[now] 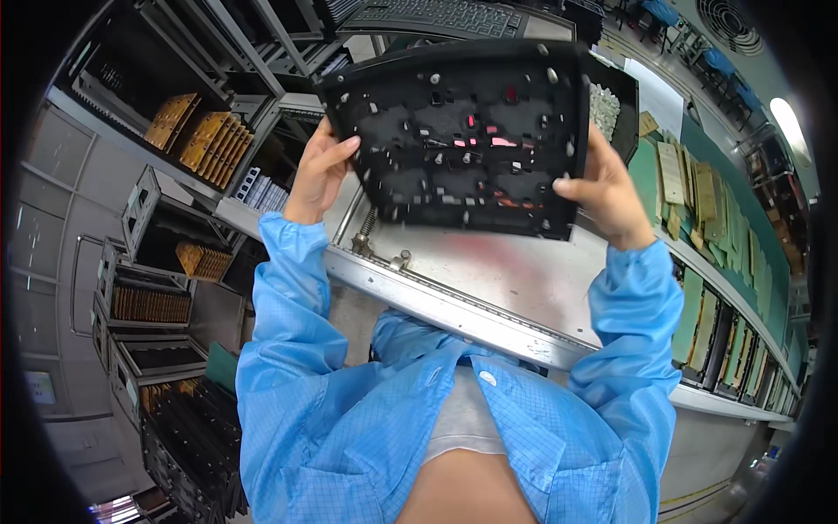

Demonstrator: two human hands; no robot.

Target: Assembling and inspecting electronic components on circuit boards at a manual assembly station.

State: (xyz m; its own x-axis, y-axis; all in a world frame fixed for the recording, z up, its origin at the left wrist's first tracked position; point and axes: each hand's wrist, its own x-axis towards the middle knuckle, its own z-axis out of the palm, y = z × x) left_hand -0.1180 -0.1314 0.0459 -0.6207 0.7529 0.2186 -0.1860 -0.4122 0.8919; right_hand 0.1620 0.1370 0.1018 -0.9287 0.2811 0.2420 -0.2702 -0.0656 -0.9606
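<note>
Both hands hold one item raised in front of the camera, above a grey metal workbench (524,279) with a ribbed front rail. The item is a flat black rectangular fixture plate (463,131) with many cut-outs, pegs and small silver fasteners; pink-red light shows through several openings near its middle. It is tilted, its upper edge towards the shelving.

The left hand (319,170) is closed on the plate's left edge, thumb on the near face. The right hand (602,192) grips the right edge, thumb likewise pressed on the near face. Both forearms wear light blue grid-pattern smock sleeves (279,288).

At the left, metal shelves (157,70) carry upright rows of tan-gold rectangular boards (201,135); lower racks (148,301) hold more boards on edge. At the right, green and tan rectangular panels (698,201) stand along a ledge, with further green panels (716,323) slotted upright below. A dark keyboard (445,16) sits above the plate. No labels or signs are legible.
</note>
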